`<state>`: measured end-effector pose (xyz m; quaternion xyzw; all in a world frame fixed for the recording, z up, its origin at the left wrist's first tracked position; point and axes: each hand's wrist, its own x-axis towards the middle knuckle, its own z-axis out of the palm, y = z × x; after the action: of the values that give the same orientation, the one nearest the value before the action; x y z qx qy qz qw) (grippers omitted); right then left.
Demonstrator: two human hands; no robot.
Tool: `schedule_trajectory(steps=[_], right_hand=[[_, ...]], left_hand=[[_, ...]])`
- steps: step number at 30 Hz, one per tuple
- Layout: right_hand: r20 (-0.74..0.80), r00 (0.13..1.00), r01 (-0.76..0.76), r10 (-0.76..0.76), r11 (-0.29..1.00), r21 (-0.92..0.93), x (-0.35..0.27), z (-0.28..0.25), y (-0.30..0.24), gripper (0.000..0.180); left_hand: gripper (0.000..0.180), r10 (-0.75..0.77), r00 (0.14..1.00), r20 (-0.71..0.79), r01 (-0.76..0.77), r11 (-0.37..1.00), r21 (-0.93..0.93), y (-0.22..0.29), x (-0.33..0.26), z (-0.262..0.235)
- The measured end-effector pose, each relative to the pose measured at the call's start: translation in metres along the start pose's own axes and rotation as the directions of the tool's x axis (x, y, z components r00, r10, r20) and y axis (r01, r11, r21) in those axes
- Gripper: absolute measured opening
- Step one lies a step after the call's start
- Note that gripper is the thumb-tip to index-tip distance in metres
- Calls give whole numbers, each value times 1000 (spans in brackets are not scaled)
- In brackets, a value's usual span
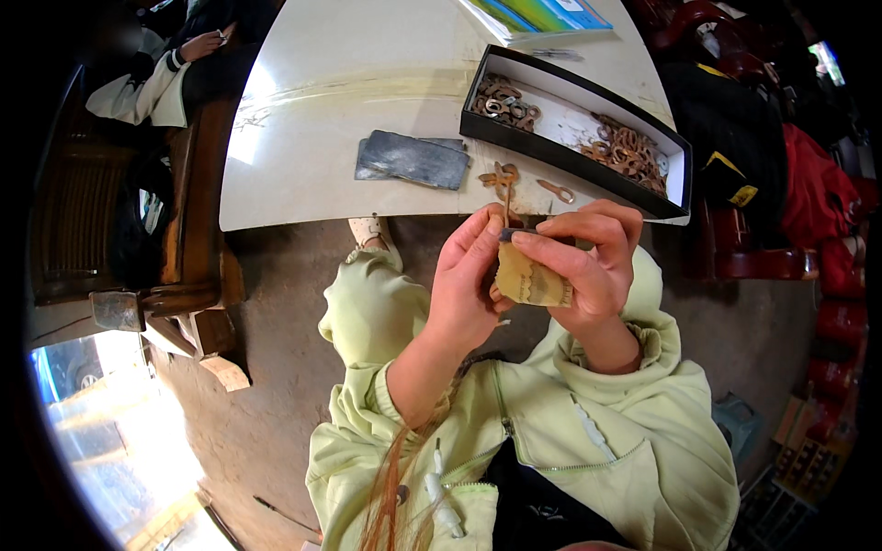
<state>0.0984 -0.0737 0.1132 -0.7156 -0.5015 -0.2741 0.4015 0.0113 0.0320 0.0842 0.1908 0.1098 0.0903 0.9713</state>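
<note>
Above my lap, at the table's near edge, both hands are together. My left hand [468,268] pinches a thin rusty metal piece [507,209] that points up from the fingertips. My right hand [593,262] grips a folded strip of sandpaper [535,283], its tan backing outward and a dark grit face showing by the thumb. The sandpaper presses against the lower part of the metal piece, which fingers hide. Just beyond lie a small cluster of rusty ring-ended pieces [500,178] and one loose ring-ended piece [557,191].
A long black box [570,163] with white lining holds two heaps of rusty ring pieces. Dark grey sheets [418,160] lie left of it, and a colourful booklet [537,18] at the back. Someone sits on a wooden bench [179,202] at left; red chairs [753,262] stand right.
</note>
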Motion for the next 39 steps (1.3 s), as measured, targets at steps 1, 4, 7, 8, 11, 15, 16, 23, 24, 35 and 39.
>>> schedule_trajectory(steps=[1, 4, 7, 8, 11, 15, 16, 23, 24, 35, 39], right_hand=[[-3, 1000, 5, -5, 1000, -7, 2, 1, 1, 38], [19, 999, -46, 45, 999, 16, 3, -1, -4, 38], [19, 999, -28, 28, 1000, 2, 3, 2, -3, 38], [-8, 1000, -9, 9, 1000, -4, 3, 5, -2, 38], [-60, 998, 12, -12, 1000, 4, 3, 9, 0, 38], [-64, 998, 0, -1, 1000, -11, 3, 5, -4, 37], [-60, 998, 4, -6, 1000, -22, 4, 4, -5, 37], [-49, 999, -8, 9, 1000, 10, 4, 1, -2, 36], [-45, 999, -9, 10, 1000, 15, 4, 2, -2, 36], [49, 977, -212, 207, 929, 303, -1, 9, -1, 27], [30, 990, -141, 140, 927, 349, -1, 12, 1, 28]], left_hand=[[24, 10, 1000, 12, -11, 1000, 20, 1, 2, -2], [22, 45, 999, -22, -44, 999, 12, -5, 1, -5], [22, 49, 999, 22, -48, 998, -48, 0, 0, -6], [21, 71, 997, -15, -71, 997, -23, -2, 0, -5], [19, 121, 993, 3, -121, 993, -3, -4, 4, -7], [18, 165, 986, 18, -166, 984, 65, -5, 3, -4], [18, 168, 986, 16, -169, 982, 81, -6, 3, -2], [14, 87, 992, 89, -97, 989, 114, 0, -1, -4], [15, 103, 993, 59, -110, 985, 130, -2, -1, -3], [13, 78, 996, 40, -78, 997, -8, -7, 2, -5], [15, 173, 963, -204, -152, 982, 114, 2, 5, 18]])
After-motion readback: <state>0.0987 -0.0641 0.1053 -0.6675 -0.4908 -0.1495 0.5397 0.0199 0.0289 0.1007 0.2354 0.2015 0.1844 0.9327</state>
